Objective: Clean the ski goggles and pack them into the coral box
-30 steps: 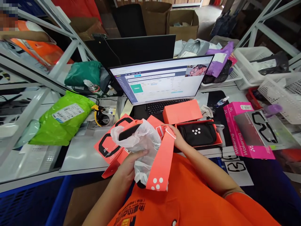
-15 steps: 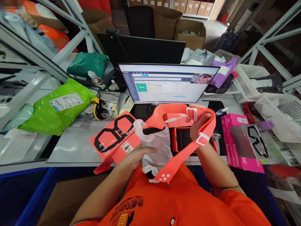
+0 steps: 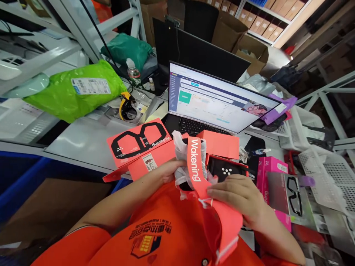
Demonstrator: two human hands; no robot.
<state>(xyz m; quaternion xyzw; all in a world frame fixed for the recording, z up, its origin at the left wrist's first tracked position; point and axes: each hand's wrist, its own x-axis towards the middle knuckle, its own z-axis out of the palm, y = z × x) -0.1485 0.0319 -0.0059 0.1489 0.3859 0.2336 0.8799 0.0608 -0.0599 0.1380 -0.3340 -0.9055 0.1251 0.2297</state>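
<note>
So compared to half a second earlier, the coral strap (image 3: 195,166) had come down from being held up in front of the laptop and now ran down across the person's front, "Wakening" lettering facing up; the view had also swung left a bit. The right hand (image 3: 235,197) had dropped from up by the screen to just above the orange shirt (image 3: 166,236); it lay on the strap with fingers curled over it, pinching the band near a small white tag. The left hand (image 3: 168,170) was closed around the white plastic bag (image 3: 181,162), which had something dark inside; couldn't tell exactly what that was. The strap crossed right over the bag, touching it, and its lower end trailed down past the right wrist.

On the table (image 3: 83,142) just past the hands sat the open coral box (image 3: 222,145), its lid tipped up, with a black pouch (image 3: 226,170) inside showing white dots; to the left of it lay the flat coral sleeve (image 3: 138,142) with a goggle outline printed on it. The laptop (image 3: 219,101) stood behind the box, screen lit. A pink box (image 3: 270,173) sat to the right, near white baskets (image 3: 324,177); a green mailer bag (image 3: 74,90) was well off to the left, with a yellow tape dispenser (image 3: 127,108) between it and the laptop.
</note>
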